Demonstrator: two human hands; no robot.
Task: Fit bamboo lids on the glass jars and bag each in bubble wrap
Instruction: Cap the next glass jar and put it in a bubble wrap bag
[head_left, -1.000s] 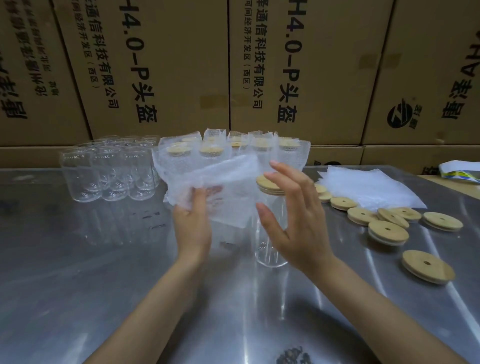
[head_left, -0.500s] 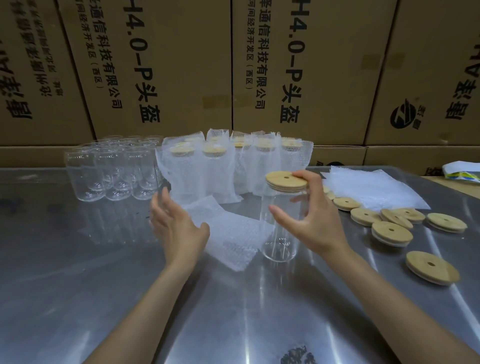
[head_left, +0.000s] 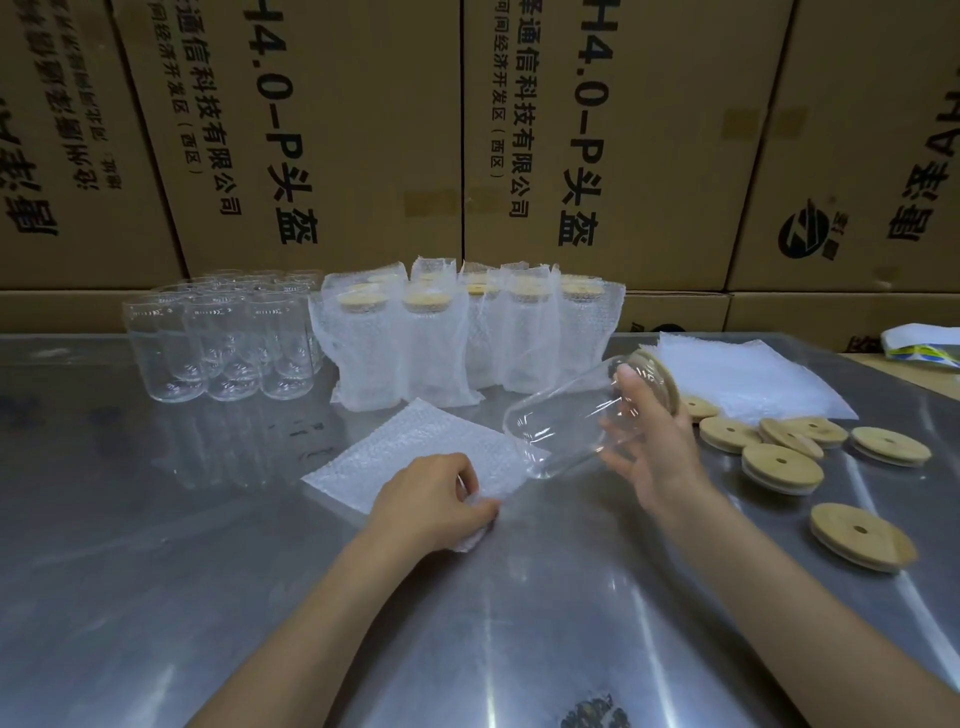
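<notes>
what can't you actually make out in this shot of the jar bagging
All in the head view:
- Left hand: its fingertips are tucked under the bubble wrap bag, so whether the mouth is open is hidden.
- Right hand and tilted glass jar: motion blur hides finger placement.
- Bare jars: overlapping glass prevents a count.

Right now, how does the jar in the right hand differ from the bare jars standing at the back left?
The held jar is tipped on its side above the table; the bare jars stand upright on it. The held jar has a bamboo lid fitted; the bare jars are open-topped. The right hand grips the held jar; nothing touches the bare jars. Both are clear glass and not yet bagged.
</notes>
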